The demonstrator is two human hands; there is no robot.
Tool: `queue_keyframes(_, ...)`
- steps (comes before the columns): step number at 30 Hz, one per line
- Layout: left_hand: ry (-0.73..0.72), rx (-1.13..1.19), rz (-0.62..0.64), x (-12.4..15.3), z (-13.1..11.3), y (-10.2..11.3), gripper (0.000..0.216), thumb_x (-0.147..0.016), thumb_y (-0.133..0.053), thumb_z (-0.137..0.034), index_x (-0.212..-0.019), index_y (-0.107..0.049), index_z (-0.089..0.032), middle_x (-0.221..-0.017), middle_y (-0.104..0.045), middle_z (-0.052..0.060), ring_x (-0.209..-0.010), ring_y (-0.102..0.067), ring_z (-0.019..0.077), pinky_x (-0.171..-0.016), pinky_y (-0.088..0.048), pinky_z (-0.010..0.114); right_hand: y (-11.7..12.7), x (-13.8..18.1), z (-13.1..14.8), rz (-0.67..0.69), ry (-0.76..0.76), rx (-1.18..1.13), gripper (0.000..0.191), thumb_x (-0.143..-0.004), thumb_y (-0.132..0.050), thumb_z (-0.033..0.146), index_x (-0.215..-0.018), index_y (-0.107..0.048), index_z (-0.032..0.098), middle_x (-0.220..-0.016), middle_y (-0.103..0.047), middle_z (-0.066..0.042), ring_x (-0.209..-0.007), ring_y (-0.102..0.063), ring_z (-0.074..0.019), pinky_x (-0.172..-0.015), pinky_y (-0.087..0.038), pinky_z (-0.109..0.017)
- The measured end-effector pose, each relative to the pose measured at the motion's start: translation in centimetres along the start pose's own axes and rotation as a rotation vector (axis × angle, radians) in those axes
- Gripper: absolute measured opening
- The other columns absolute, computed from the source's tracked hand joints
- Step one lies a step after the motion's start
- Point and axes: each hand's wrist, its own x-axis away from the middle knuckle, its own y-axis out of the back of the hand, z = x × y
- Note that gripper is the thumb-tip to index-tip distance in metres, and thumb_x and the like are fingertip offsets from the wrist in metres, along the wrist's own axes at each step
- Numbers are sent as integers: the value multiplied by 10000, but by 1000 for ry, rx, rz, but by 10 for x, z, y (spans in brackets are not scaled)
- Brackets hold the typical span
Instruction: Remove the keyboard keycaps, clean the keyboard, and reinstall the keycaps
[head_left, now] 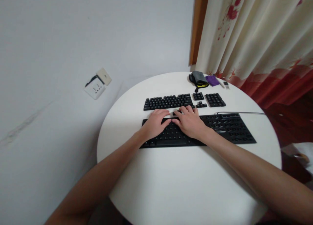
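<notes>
A black keyboard point(227, 128) lies across the round white table point(186, 182). Just beyond it, loose black keycaps point(168, 102) are laid out in keyboard order, with smaller groups point(215, 99) to the right. Both my hands meet at the keyboard's far edge, over its left half. My left hand point(155, 123) rests on the keys with its fingers curled close together; what they hold, if anything, is hidden. My right hand point(190, 121) touches it fingertip to fingertip and pinches a small dark keycap point(176, 113).
At the table's far edge lie a grey and yellow pouch point(199, 79), a purple cloth point(212, 80) and two small tools point(222, 83). The keyboard cable point(242, 113) runs off to the right. A wall socket point(97, 85) sits left; a flowered curtain point(256, 39) hangs behind.
</notes>
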Motion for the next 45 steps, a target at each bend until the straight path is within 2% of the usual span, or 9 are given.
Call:
queue_keyframes(6, -21, -19, 22, -2, -3, -1, 222, -952, -513, -252, -1109, -658, -189, -1295, -637, 87, -1228, -540, 241, -1089, -404, 465, 4, -2, -6, -49, 4, -61, 390, -1029, -392, 426, -1217, -637, 189, -1234, -610, -148, -1124, -467, -323, -887, -348, -429)
queue_keyframes(9, -30, -44, 43, -2, -4, -1, 214, -952, -530, -294, -1092, -661, -200, -1310, -629, 84, -1235, -536, 248, -1091, -397, 472, 1, -7, -17, -66, -25, -141, 346, -1031, -407, 373, -1132, -675, 180, -1197, -637, -127, -1103, -480, -297, -903, -353, -406)
queue_keyframes(13, -33, -92, 70, -4, -5, -4, 320, -978, -504, -376, -1214, -630, -201, -1358, -600, 88, -1273, -508, 248, -1099, -384, 464, -5, -10, -25, -38, 32, -229, 331, -1030, -430, 352, -1013, -712, 178, -1184, -661, -91, -1073, -490, -261, -923, -352, -382)
queue_keyframes(20, -24, -111, 147, -6, -5, -7, 386, -1000, -449, -462, -1261, -622, -236, -1387, -580, 54, -1278, -498, 247, -1090, -396, 460, -8, -11, -26, -5, 89, -268, 432, -1039, -394, 429, -986, -724, 156, -1114, -677, -102, -995, -512, -232, -922, -362, -371)
queue_keyframes(28, -79, 27, 24, -8, -2, -8, 260, -982, -523, -334, -1162, -664, -211, -1186, -661, 70, -1112, -589, 218, -1021, -453, 398, -12, -13, -30, -11, 100, -274, 406, -1028, -430, 398, -1008, -748, 147, -1061, -671, -125, -1011, -536, -248, -945, -388, -378)
queue_keyframes(35, -38, 165, -127, -10, -11, 10, 106, -941, -561, -194, -917, -664, -192, -990, -688, 42, -966, -621, 189, -915, -482, 362, 1, -12, -36, -102, 56, -403, 184, -943, -578, 219, -869, -730, 147, -981, -644, -98, -898, -582, -202, -860, -431, -316)
queue_keyframes(38, -24, 180, -119, -7, -17, 14, 96, -927, -573, -172, -870, -648, -188, -938, -684, 32, -907, -622, 179, -867, -484, 339, 6, -9, -40, -88, 1, -435, 90, -864, -652, 157, -783, -689, 157, -876, -634, -59, -780, -574, -170, -750, -421, -279)
queue_keyframes(41, -19, 181, -69, -6, -20, 12, 97, -924, -573, -158, -863, -642, -188, -924, -684, 26, -895, -621, 175, -862, -476, 331, 8, -5, -39, -51, -43, -412, 107, -806, -686, 114, -731, -632, 167, -760, -622, -22, -706, -543, -158, -670, -375, -267)
queue_keyframes(45, -45, 183, 2, -6, -20, 6, 109, -936, -545, -153, -873, -627, -188, -920, -668, 26, -902, -605, 180, -866, -469, 335, 12, -3, -37, -81, -52, -364, 133, -777, -714, 107, -750, -603, 175, -787, -620, -19, -729, -533, -164, -660, -353, -270)
